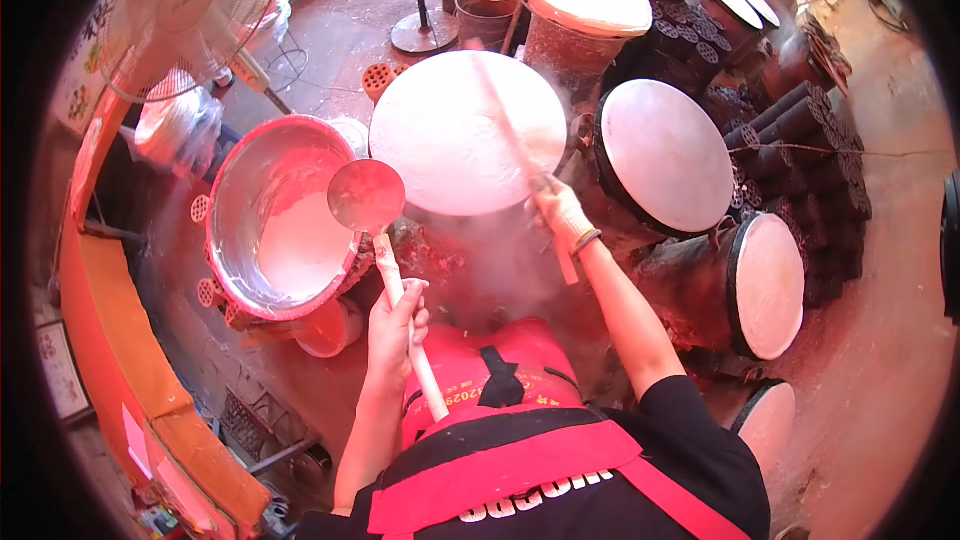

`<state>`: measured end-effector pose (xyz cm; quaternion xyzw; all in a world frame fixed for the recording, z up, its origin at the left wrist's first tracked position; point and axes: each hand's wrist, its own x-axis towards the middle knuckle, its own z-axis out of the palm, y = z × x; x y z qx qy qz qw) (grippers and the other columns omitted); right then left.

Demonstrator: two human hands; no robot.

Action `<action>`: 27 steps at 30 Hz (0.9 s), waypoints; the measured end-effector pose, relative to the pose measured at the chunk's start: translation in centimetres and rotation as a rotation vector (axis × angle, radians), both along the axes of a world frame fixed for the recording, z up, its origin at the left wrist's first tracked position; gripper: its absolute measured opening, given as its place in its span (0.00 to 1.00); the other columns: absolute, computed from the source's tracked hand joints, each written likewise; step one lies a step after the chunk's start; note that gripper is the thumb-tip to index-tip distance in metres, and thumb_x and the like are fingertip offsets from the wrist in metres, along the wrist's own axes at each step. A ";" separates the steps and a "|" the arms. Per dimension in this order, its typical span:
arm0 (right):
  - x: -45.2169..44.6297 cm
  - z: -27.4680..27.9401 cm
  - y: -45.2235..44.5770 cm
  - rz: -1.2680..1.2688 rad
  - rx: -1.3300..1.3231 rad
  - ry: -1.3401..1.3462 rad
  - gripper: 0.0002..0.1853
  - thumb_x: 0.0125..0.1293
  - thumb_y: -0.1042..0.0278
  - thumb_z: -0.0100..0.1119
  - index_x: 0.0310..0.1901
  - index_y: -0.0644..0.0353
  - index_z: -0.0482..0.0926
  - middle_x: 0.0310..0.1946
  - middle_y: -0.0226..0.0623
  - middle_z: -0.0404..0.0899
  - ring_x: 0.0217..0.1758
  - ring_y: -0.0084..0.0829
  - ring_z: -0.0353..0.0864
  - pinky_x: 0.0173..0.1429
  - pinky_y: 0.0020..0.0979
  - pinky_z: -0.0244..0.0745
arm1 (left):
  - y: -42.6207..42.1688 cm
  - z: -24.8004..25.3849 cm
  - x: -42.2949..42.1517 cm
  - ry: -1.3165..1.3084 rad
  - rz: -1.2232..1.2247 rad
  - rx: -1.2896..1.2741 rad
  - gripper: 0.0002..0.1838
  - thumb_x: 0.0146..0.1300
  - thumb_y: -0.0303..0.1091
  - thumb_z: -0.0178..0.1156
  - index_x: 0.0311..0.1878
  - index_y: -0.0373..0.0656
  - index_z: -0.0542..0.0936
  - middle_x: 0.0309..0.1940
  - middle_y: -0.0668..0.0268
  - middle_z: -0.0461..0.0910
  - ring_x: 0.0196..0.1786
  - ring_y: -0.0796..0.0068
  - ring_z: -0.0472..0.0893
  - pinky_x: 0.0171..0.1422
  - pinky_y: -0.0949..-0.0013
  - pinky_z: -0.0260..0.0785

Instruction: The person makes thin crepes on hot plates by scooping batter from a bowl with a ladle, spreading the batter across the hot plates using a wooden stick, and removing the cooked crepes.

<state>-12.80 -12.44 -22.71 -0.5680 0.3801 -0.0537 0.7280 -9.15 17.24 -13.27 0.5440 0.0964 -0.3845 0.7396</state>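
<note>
My left hand (396,328) is wrapped round the wooden handle of a ladle (366,196). The ladle's round bowl hangs near the right rim of a large metal basin (222,265), which holds white batter (300,248). Ahead of me lies a round griddle (420,130) covered with a white layer. My right hand (560,208), in what looks like a pale glove, grips a long flat wooden stick (505,120). The stick reaches over the right part of the griddle and is smeared by motion; whether it touches the white layer I cannot tell. Steam rises below the griddle.
More round-topped stoves (665,155) stand to the right, one (765,285) seen tilted. Stacked coal briquettes (810,175) lie beyond them. A fan (185,15) is at upper left, beside an orange ledge (125,330). A covered barrel (585,0) stands behind the griddle.
</note>
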 end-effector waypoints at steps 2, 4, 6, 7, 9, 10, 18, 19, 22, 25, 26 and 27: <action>-0.8 2.4 1.6 0.116 -0.079 -0.088 0.18 0.66 0.61 0.55 0.56 0.57 0.74 0.18 0.22 0.68 0.12 0.15 0.60 0.16 0.21 0.55 | 0.1 0.6 0.6 0.017 -0.026 -0.027 0.10 0.65 0.33 0.56 0.45 0.37 0.74 0.23 0.74 0.67 0.20 0.90 0.65 0.17 0.86 0.55; -2.7 1.4 1.7 -0.044 -0.053 -0.128 0.18 0.65 0.62 0.56 0.55 0.57 0.75 0.18 0.20 0.67 0.12 0.14 0.59 0.16 0.20 0.54 | 0.5 1.0 1.3 0.036 -0.047 0.003 0.10 0.66 0.32 0.54 0.46 0.37 0.73 0.21 0.73 0.66 0.15 0.90 0.61 0.14 0.85 0.49; -4.1 1.8 3.3 -0.403 0.018 -0.254 0.16 0.64 0.65 0.58 0.54 0.53 0.76 0.17 0.17 0.67 0.12 0.12 0.58 0.15 0.17 0.52 | 0.9 1.1 1.8 0.038 -0.054 0.010 0.10 0.67 0.32 0.53 0.48 0.37 0.72 0.21 0.73 0.66 0.15 0.90 0.60 0.13 0.85 0.49; -3.3 1.1 4.6 -0.642 0.073 -0.298 0.15 0.64 0.66 0.59 0.53 0.50 0.77 0.17 0.15 0.66 0.13 0.11 0.57 0.15 0.17 0.51 | 1.0 1.1 1.9 0.043 -0.051 0.023 0.11 0.67 0.32 0.51 0.49 0.38 0.71 0.21 0.72 0.66 0.14 0.90 0.60 0.13 0.85 0.49; -2.2 -1.6 6.8 -0.486 0.034 -0.212 0.17 0.64 0.67 0.59 0.55 0.48 0.76 0.17 0.15 0.65 0.12 0.11 0.57 0.15 0.18 0.50 | 1.0 0.9 2.4 0.047 -0.075 0.022 0.11 0.69 0.32 0.48 0.50 0.38 0.69 0.21 0.72 0.65 0.15 0.89 0.60 0.13 0.85 0.49; -1.5 -1.2 8.1 -0.396 0.056 -0.209 0.18 0.64 0.64 0.60 0.56 0.48 0.76 0.17 0.16 0.65 0.13 0.11 0.57 0.15 0.18 0.49 | 0.9 0.9 2.6 0.070 -0.070 0.002 0.11 0.69 0.33 0.48 0.49 0.38 0.69 0.21 0.72 0.64 0.16 0.89 0.60 0.14 0.85 0.49; -4.1 -0.2 7.9 -0.543 0.047 -0.114 0.16 0.63 0.59 0.60 0.52 0.49 0.79 0.13 0.15 0.61 0.11 0.11 0.55 0.14 0.20 0.48 | 0.9 1.0 3.4 0.161 -0.132 -0.118 0.08 0.69 0.34 0.48 0.44 0.41 0.67 0.21 0.72 0.63 0.17 0.88 0.63 0.15 0.85 0.52; -3.8 -1.3 8.7 -0.535 0.052 -0.101 0.15 0.63 0.59 0.60 0.51 0.47 0.79 0.13 0.15 0.60 0.11 0.11 0.55 0.14 0.20 0.48 | 1.0 1.0 3.4 0.159 -0.138 -0.115 0.08 0.69 0.34 0.48 0.44 0.41 0.67 0.21 0.72 0.63 0.17 0.88 0.63 0.15 0.85 0.52; -2.0 0.5 9.8 -0.373 0.128 -0.098 0.13 0.62 0.59 0.61 0.49 0.45 0.80 0.13 0.16 0.62 0.12 0.12 0.56 0.14 0.20 0.50 | 1.3 0.6 3.5 0.173 -0.156 -0.136 0.07 0.69 0.33 0.49 0.44 0.40 0.68 0.23 0.70 0.65 0.19 0.85 0.65 0.16 0.84 0.55; -0.5 -0.7 4.9 -0.331 -0.002 -0.123 0.17 0.62 0.61 0.61 0.53 0.47 0.77 0.14 0.17 0.64 0.11 0.13 0.56 0.14 0.21 0.49 | 1.3 0.6 3.5 0.131 -0.106 -0.075 0.08 0.68 0.32 0.50 0.45 0.39 0.67 0.25 0.70 0.65 0.21 0.86 0.64 0.18 0.84 0.55; -0.1 0.1 3.8 -0.447 0.049 -0.169 0.19 0.62 0.61 0.62 0.54 0.50 0.76 0.12 0.19 0.64 0.10 0.13 0.55 0.13 0.22 0.49 | 1.5 0.4 3.6 0.128 -0.113 -0.088 0.07 0.68 0.31 0.50 0.45 0.39 0.68 0.26 0.70 0.65 0.22 0.85 0.64 0.19 0.84 0.55; 0.1 0.5 2.6 -0.512 0.052 -0.131 0.18 0.62 0.61 0.62 0.54 0.53 0.77 0.12 0.18 0.63 0.10 0.12 0.54 0.14 0.22 0.48 | 1.4 0.4 3.8 0.122 -0.118 -0.083 0.07 0.68 0.31 0.50 0.45 0.39 0.68 0.26 0.70 0.65 0.22 0.85 0.64 0.19 0.84 0.55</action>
